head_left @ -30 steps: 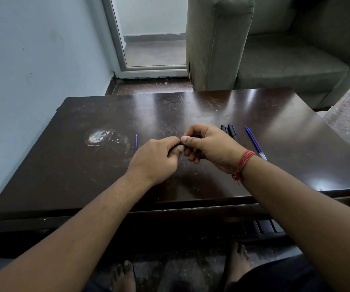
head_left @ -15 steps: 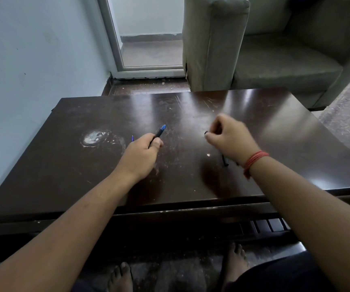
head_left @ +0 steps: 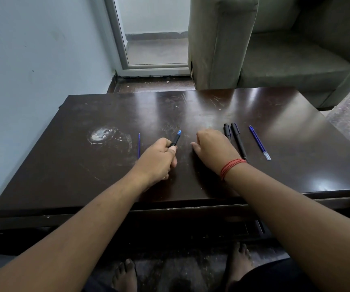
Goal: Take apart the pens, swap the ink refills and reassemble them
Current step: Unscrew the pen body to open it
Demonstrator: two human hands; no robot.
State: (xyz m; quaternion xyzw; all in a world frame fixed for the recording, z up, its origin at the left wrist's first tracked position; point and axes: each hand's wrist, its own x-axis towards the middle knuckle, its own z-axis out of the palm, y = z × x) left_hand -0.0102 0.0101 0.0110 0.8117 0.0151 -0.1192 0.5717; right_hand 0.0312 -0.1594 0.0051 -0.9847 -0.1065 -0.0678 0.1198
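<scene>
My left hand [head_left: 157, 159] grips a black pen part with a blue tip [head_left: 176, 139], which points up and away over the dark table [head_left: 191, 182]. A thin blue refill [head_left: 139, 145] lies just left of that hand. My right hand [head_left: 214, 148] rests knuckles-up on the table with its fingers curled under; whatever is inside them is hidden. Right beside it lie a short black pen piece [head_left: 226, 131] and a longer black pen barrel [head_left: 238, 142]. Further right lies a blue refill with a clear end [head_left: 259, 142].
A whitish round stain [head_left: 101, 134] marks the table's left part. A grey sofa [head_left: 222, 43] stands behind the table's far edge, and a blue wall [head_left: 32, 70] runs along the left. My bare feet [head_left: 125, 275] are on the floor under the near edge.
My hands were together at the centre on one pen and have pulled apart. The left keeps the blue-tipped part; the right has moved right and down to the table beside the black pieces.
</scene>
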